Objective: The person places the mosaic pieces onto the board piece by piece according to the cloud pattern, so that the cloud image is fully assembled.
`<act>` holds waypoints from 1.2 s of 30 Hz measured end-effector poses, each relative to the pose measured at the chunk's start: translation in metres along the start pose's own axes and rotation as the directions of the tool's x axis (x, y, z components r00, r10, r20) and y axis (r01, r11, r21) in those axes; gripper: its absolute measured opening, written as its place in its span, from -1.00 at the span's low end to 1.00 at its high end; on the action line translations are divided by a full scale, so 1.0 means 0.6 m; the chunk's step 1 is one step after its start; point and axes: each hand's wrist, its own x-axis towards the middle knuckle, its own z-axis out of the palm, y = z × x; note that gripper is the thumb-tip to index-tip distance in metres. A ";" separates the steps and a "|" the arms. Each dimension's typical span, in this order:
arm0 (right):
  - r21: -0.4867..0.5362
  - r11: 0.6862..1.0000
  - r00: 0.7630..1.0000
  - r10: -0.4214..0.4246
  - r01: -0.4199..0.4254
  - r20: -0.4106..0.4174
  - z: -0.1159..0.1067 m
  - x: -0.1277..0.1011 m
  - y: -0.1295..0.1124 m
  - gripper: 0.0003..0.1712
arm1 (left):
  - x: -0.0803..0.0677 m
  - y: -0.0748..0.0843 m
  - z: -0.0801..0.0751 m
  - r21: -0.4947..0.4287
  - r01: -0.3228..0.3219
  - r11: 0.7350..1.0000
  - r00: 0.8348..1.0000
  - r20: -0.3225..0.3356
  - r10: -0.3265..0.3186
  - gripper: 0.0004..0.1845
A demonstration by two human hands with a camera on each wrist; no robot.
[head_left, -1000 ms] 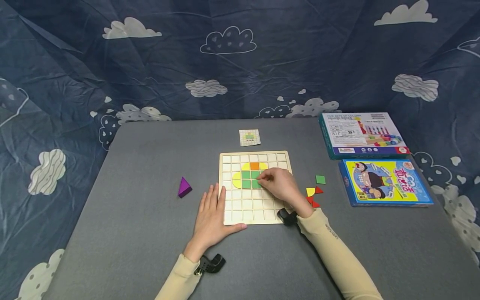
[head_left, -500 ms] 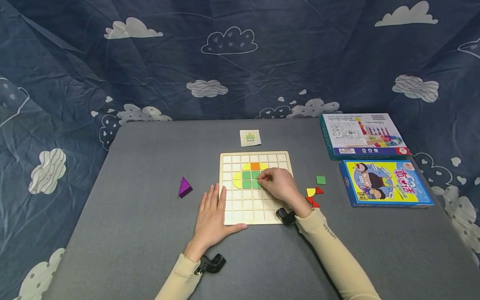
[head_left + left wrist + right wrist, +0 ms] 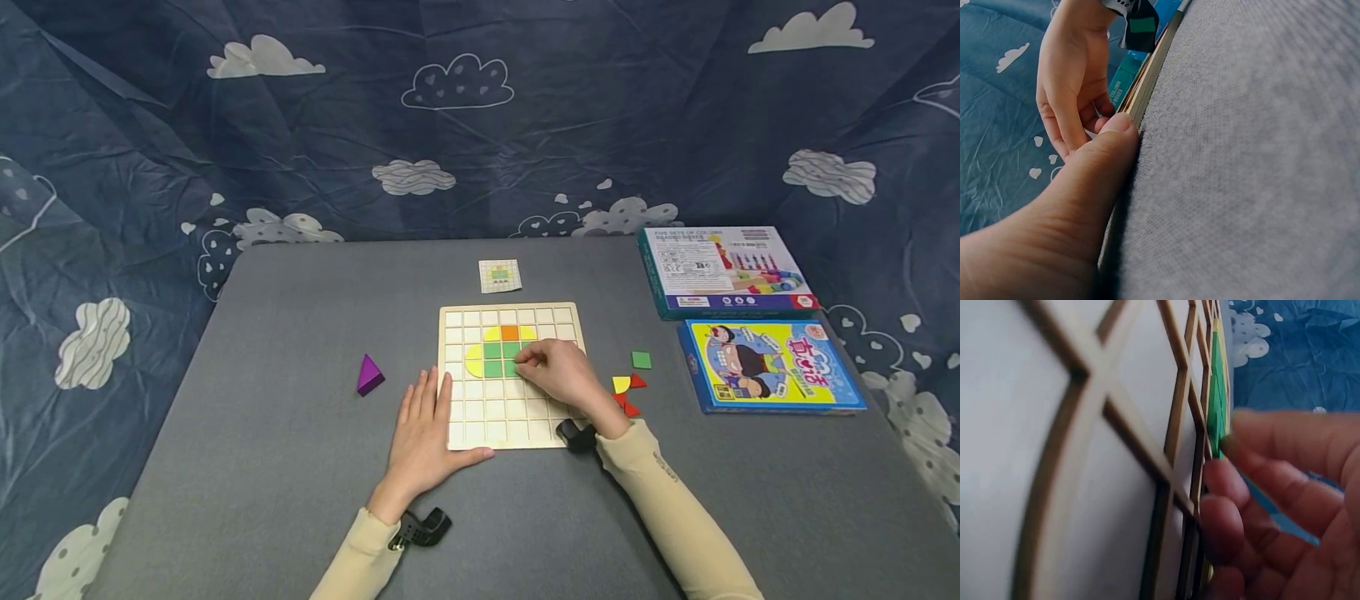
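Green square tile [image 3: 512,367] sits mid-board on the wooden grid board [image 3: 510,433], pinched by right hand [image 3: 558,372] fingertips. Left hand [image 3: 423,437] lies flat, fingers straight, on the board's left edge. Lower rows are open cells.

bare grey table [image 3: 300,467] left of grid board [image 3: 457,321], loose pieces [image 3: 628,392] and boxes [image 3: 772,365] crowd the right

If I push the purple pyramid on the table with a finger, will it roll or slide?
The purple pyramid probably slides, not rolls: it rests on a flat face. The table looks like grey fabric, so it may grip, and a high push could tip the pyramid. It seems a small, stiff block, likely light.
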 end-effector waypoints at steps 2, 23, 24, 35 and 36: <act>0.028 1.000 1.000 -0.015 0.014 0.027 -0.004 -0.004 0.003 -0.88 | 0.000 0.000 0.000 -0.001 0.000 1.000 1.000 -0.002 0.000 0.30; -0.028 0.989 0.974 0.138 -0.145 -0.181 -0.125 -0.078 0.099 -0.67 | 0.000 0.002 -0.004 -0.001 0.028 1.000 0.998 0.047 -0.028 0.31; -0.033 0.987 0.968 0.149 -0.158 -0.201 -0.131 -0.081 0.105 -0.65 | 0.000 0.002 -0.004 -0.002 0.027 1.000 0.999 0.045 -0.027 0.31; -0.053 0.947 0.916 0.290 -0.316 -0.276 -0.156 -0.101 0.133 -0.48 | 0.000 0.002 -0.003 -0.014 0.011 1.000 1.000 0.018 -0.010 0.31; -0.053 0.942 0.913 0.307 -0.332 -0.269 -0.156 -0.102 0.134 -0.47 | 0.000 0.002 -0.003 -0.013 0.011 1.000 1.000 0.019 -0.011 0.31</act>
